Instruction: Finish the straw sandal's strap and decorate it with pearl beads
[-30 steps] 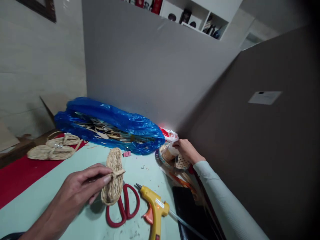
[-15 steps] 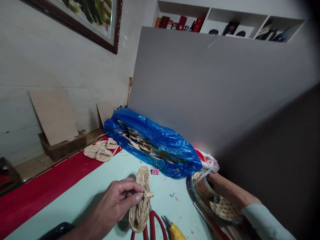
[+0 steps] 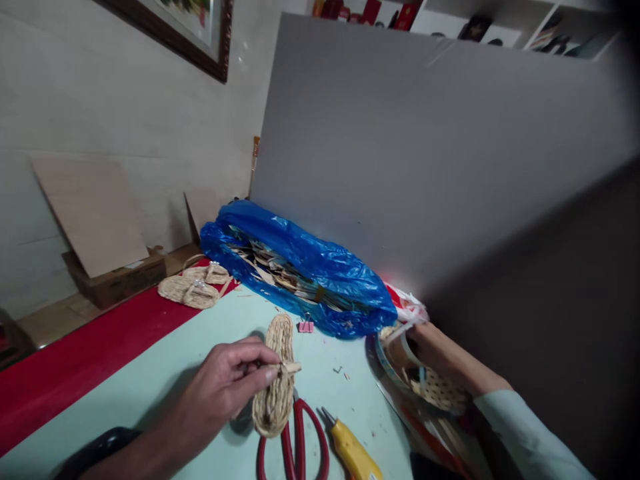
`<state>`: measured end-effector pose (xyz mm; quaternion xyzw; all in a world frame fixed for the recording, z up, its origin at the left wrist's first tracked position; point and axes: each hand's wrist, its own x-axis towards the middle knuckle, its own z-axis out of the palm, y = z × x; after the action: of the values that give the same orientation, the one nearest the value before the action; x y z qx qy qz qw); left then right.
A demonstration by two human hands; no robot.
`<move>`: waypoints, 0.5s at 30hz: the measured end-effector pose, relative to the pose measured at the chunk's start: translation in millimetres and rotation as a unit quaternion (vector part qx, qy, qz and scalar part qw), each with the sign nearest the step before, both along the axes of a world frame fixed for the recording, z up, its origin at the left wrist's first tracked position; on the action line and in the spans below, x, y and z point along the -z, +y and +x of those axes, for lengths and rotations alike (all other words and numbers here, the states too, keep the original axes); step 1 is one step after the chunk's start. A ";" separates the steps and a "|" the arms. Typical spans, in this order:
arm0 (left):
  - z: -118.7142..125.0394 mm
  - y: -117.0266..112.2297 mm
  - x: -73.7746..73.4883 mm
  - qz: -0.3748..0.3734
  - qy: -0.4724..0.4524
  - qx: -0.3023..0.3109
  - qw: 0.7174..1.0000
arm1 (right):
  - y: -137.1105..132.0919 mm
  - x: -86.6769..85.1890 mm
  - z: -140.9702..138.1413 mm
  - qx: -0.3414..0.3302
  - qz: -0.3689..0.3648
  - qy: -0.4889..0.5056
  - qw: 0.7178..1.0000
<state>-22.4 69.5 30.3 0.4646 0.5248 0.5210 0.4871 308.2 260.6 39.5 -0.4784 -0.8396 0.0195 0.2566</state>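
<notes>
My left hand pinches a strip across the middle of a small woven straw sandal, between thumb and forefinger. The sandal's braided sole stands lengthwise away from me over the pale green tabletop. Its lower end overlaps red-handled scissors. Beside them lies a yellow tool with a dark pointed tip. On the right, my right hand reaches down into a round woven basket. Its fingers are hidden there, so whatever they touch cannot be seen.
A blue plastic bag of dry plant strips lies along the grey panel. Before it is a pink binder clip. Finished-looking straw sandals rest on red cloth at left. Small scraps dot the table.
The camera view has tilted down slightly, so everything sits higher in the picture. My left hand keeps its pinch on the sandal; my right hand stays in the basket.
</notes>
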 end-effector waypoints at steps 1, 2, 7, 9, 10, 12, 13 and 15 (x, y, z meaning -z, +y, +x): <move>-0.1 -1.1 -3.5 -0.001 0.002 -0.002 1.000 | 0.3 -5.6 2.9 -0.002 -0.021 -0.025 0.999; -0.2 -2.0 -6.4 -0.001 0.003 -0.002 1.000 | 0.7 -11.6 5.4 -0.001 -0.043 -0.049 0.998; 0.6 -7.5 -13.3 0.002 0.013 0.000 1.000 | -1.8 -50.9 12.1 0.030 -0.092 -0.105 0.990; 1.6 -10.8 -13.6 0.010 0.027 0.006 1.000 | -13.5 -67.9 10.2 0.046 -0.066 -0.101 0.992; 2.1 -12.8 -13.4 0.013 0.035 0.008 0.999 | -23.8 -75.2 7.1 0.055 -0.050 -0.094 0.993; 2.5 -17.3 -11.9 0.022 0.058 0.011 0.998 | -53.7 -84.8 -5.5 0.061 -0.028 -0.068 0.995; 2.6 -19.6 -10.8 0.030 0.076 0.012 0.997 | -72.6 -86.7 -15.3 0.051 -0.026 -0.042 0.997; 2.6 -24.0 -8.5 0.057 0.121 0.015 0.991 | -114.5 -84.6 -40.5 -0.008 -0.055 0.121 0.991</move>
<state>-19.9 45.5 38.8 0.5588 0.5422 0.4826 0.4010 267.8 146.1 124.1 -0.4793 -0.8039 0.1251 0.3293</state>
